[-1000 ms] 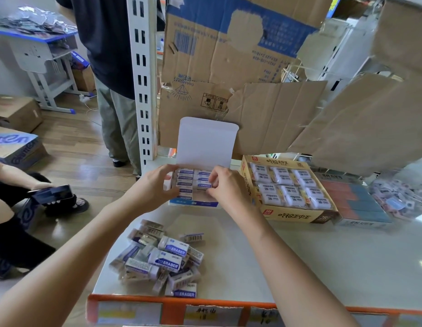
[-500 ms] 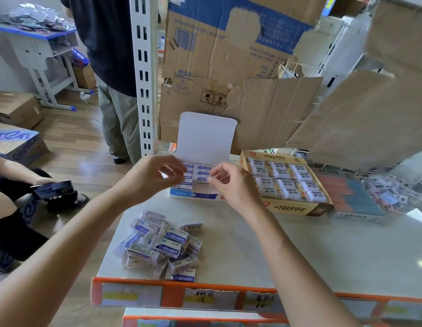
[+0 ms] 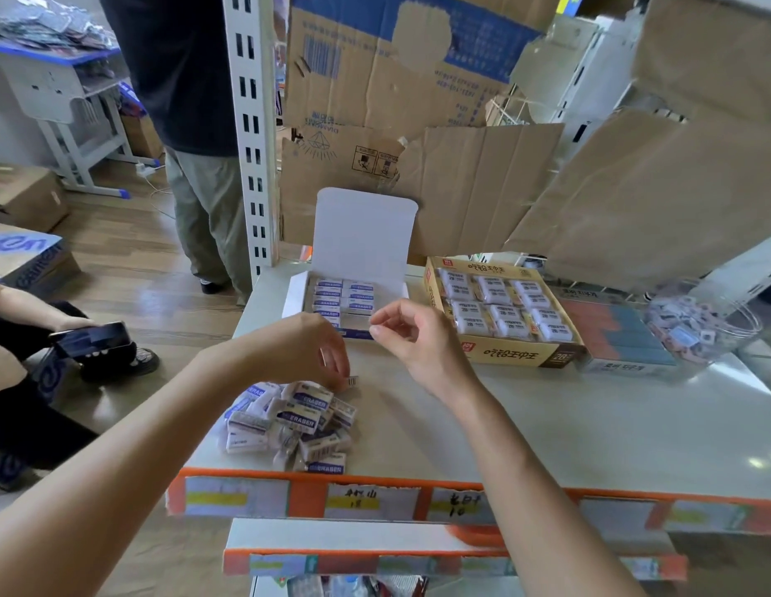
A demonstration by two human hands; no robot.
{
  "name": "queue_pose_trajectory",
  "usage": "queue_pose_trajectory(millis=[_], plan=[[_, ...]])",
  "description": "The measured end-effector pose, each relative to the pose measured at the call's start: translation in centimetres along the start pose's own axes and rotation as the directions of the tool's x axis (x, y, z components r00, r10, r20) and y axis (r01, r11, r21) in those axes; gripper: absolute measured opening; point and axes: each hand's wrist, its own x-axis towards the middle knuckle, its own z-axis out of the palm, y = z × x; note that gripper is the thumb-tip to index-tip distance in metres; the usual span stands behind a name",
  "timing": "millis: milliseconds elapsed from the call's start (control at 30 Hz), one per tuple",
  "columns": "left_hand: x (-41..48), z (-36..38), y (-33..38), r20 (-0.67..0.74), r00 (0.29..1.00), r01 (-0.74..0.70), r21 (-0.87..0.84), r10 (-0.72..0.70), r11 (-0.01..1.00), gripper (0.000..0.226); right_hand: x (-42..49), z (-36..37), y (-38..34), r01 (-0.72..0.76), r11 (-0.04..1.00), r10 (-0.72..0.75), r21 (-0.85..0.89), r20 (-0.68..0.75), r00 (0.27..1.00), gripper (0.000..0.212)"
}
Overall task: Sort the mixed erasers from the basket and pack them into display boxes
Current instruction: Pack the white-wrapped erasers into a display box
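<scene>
The left hand (image 3: pixel 306 351) hangs fingers-down, pinching an eraser (image 3: pixel 352 381) at the far edge of the pile (image 3: pixel 288 424) beneath it. Only the eraser's barcoded end shows, poking right. The right hand (image 3: pixel 418 342) hovers alongside, fingers loosely curled, holding nothing. Just beyond both hands the box (image 3: pixel 362 234) stands lid-up, and the packed erasers (image 3: pixel 345 295) lie long axis left-to-right. A yellow box (image 3: pixel 525 359) sits right of the right hand.

White shelf top (image 3: pixel 547 424) carried: loose erasers (image 3: pixel 288 420) heaped front-left; open white box (image 3: pixel 364 234) at back, lid upright; yellow box (image 3: pixel 517 353) just right of it; red-and-blue box (image 3: pixel 620 368) beside that; clear tub (image 3: pixel 719 355) far right.
</scene>
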Motion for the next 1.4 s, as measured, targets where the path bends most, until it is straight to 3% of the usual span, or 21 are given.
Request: queue_pose_trajectory(millis=[100,300,500,600,767,867,1100,1167,1300,1400], plan=[[-0.1,0.1,-0.2,-0.059,0.998,-0.024,0.016,0.025,1.0,0.01,-0.5,0.0,0.4,-0.054,0.998,0.055,-0.022,0.061,0.997,0.003],[-0.8,-0.3,0.2,-0.195,0.978,-0.094,-0.075,0.077,0.993,0.017,-1.5,0.8,0.2,-0.166,0.985,0.15,0.055,0.222,0.964,0.016],[-2.4,-0.8,0.2,-0.263,0.964,-0.104,-0.213,0.045,0.972,0.012,-1.7,1.2,-0.4,-0.193,0.963,0.162,0.19,0.169,0.972,0.007],[-3.8,-1.4,-0.3,-0.188,0.982,-0.062,-0.149,0.034,0.987,0.027,-1.9,0.8,-0.2,-0.223,0.941,0.189,0.254,0.153,0.97,0.008],[-4.8,-1.8,-0.5,-0.005,1.0,0.002,0.034,-0.002,0.999,0.03,-2.1,0.5,-0.1,-0.248,0.907,0.214,0.341,0.133,0.968,0.009],[-4.6,-1.7,-0.2,-0.01,1.0,-0.018,0.064,0.018,0.998,0.018,-2.2,0.6,-0.3,-0.252,0.896,0.216,0.365,0.137,0.967,0.012],[-4.4,-1.5,-0.1,-0.06,0.995,-0.072,0.027,0.074,0.997,0.014,-2.3,0.3,-0.4,-0.253,0.874,0.232,0.415,0.103,0.967,0.013],[-4.2,-1.3,-0.2,-0.123,0.99,-0.074,-0.026,0.07,0.997,0.015,-2.3,0.3,-0.5,-0.26,0.85,0.238,0.459,0.105,0.966,0.013],[-3.4,-1.1,-0.3,-0.3,0.954,-0.084,-0.29,-0.007,0.953,0.02,-2.0,0.0,-1.0,-0.251,0.761,0.234,0.599,0.108,0.966,0.013],[-2.9,-0.9,-0.3,-0.329,0.941,-0.09,-0.474,-0.081,0.876,0.022,-1.8,0.0,-1.3,-0.228,0.735,0.204,0.639,0.112,0.973,0.014]])
